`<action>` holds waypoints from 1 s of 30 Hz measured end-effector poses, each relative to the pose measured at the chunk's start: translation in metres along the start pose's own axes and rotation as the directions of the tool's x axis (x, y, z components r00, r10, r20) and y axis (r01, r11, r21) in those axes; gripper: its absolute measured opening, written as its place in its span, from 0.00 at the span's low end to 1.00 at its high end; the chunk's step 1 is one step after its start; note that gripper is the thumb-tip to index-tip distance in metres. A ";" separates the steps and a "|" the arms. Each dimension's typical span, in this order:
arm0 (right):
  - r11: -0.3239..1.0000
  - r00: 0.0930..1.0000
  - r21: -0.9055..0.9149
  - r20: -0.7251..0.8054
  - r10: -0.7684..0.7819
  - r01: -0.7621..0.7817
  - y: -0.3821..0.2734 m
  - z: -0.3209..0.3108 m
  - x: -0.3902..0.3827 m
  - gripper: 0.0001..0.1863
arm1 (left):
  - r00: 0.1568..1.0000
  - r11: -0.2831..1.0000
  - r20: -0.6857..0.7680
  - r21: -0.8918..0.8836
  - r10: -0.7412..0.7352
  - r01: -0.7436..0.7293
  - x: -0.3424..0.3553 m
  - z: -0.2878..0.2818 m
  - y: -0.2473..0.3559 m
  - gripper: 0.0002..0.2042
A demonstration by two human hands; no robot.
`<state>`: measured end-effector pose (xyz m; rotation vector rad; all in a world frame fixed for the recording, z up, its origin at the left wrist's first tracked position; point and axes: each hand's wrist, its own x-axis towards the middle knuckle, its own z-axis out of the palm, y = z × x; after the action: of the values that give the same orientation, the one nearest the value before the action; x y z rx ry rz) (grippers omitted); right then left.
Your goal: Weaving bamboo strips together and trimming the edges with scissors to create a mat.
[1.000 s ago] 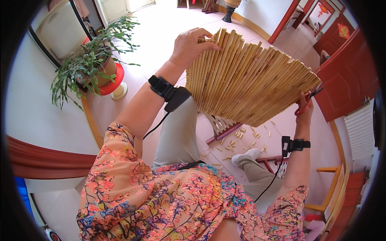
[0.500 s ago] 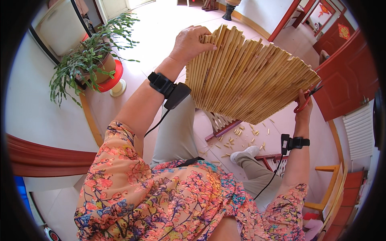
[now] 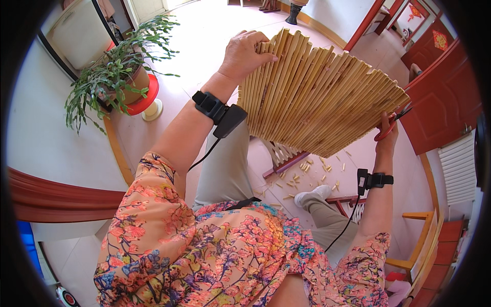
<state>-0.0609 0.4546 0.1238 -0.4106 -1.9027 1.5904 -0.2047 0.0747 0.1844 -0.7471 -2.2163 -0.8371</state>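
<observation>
1. The left hand (image 3: 245,51) closes over the upper left corner of a mat of bound stalks (image 3: 317,94), fingers curled across the stalk ends. By my reading this grip carries the panel's weight and keeps it raised in front of the body.

2. The right hand (image 3: 387,134) sits at the mat's lower right corner, fingers through the loops of red-handled scissors (image 3: 391,125). The blades reach toward the stalk tips at that edge; whether they are parted I cannot tell, as they are small and partly hidden.

3. Holding the mat tilted between the hands puts its ragged right edge within reach of the scissors, which I judge is why it is carried in the air rather than laid down.

4. The mat spans the gap between the hands, above the knees. Its stalks run side by side, their long axis slanting from the upper left by the left hand down to the lower right by the right hand. They fan slightly, tighter at the left hand and wider toward the right.

5. Below the right hand, short cut stalk pieces (image 3: 307,174) lie scattered on the pale floor (image 3: 204,30), near a white shoe (image 3: 312,195).

6. Well off beyond the left hand stands a potted plant (image 3: 117,71) on a red stand.
</observation>
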 end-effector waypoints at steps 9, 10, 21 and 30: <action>0.999 1.000 0.053 0.020 -0.002 0.001 0.006 -0.003 0.000 0.11 | 0.996 0.996 -0.005 -0.027 -0.089 0.089 -0.007 0.000 0.003 0.16; 0.999 1.000 0.053 0.018 -0.009 0.008 0.006 -0.002 -0.002 0.10 | 0.994 0.995 -0.052 -0.029 -0.101 0.099 -0.010 0.001 0.001 0.16; 0.999 0.997 0.001 -0.065 -0.045 0.045 0.000 0.011 -0.005 0.12 | 0.996 0.999 -0.075 0.009 -0.048 0.049 -0.003 0.002 -0.001 0.16; 1.000 1.000 -0.020 -0.015 -0.024 0.024 0.010 -0.001 0.000 0.15 | 0.996 0.996 0.053 -0.041 0.078 -0.076 -0.004 -0.006 -0.004 0.21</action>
<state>-0.0618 0.4582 0.1144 -0.4055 -1.9067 1.5503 -0.2029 0.0667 0.1831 -0.8777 -2.2099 -0.8331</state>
